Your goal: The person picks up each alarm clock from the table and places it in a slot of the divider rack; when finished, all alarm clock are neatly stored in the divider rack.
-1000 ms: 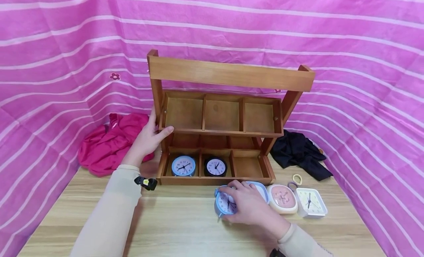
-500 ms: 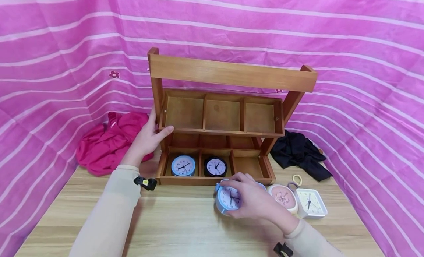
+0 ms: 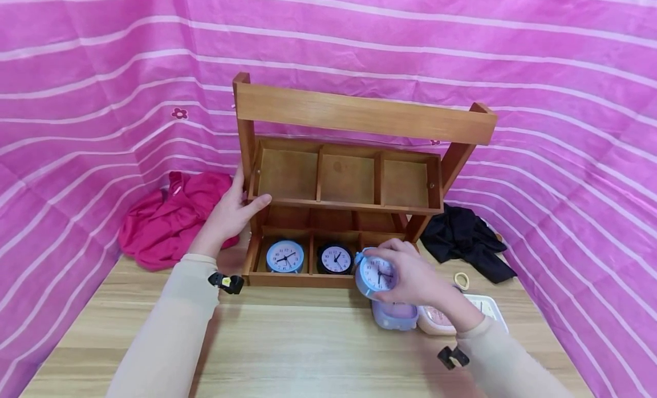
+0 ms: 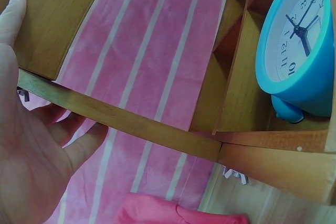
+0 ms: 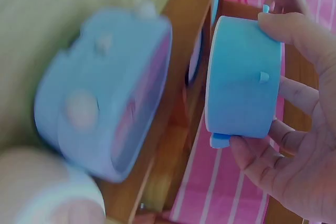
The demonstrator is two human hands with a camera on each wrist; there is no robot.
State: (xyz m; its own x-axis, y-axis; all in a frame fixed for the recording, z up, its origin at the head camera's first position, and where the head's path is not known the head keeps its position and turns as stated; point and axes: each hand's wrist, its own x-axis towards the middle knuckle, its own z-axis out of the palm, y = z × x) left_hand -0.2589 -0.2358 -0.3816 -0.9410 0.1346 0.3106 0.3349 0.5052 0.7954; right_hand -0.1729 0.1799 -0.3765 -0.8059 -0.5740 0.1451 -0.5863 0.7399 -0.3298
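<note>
Head cam: blue alarm clock [image 3: 374, 276] is being pinched by right hand [image 3: 417, 275], two-tier wooden rack [image 3: 359, 110] being gripped by left hand [image 3: 229, 217].

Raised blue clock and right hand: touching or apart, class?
Touching: in the right wrist view, the right hand grips the raised blue clock, thumb and fingertip against its sides.

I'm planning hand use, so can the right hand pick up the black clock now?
Probably not: the right hand grips a blue clock, which likely must be set down first, though the black clock looks uncovered in the lower tray.
</note>
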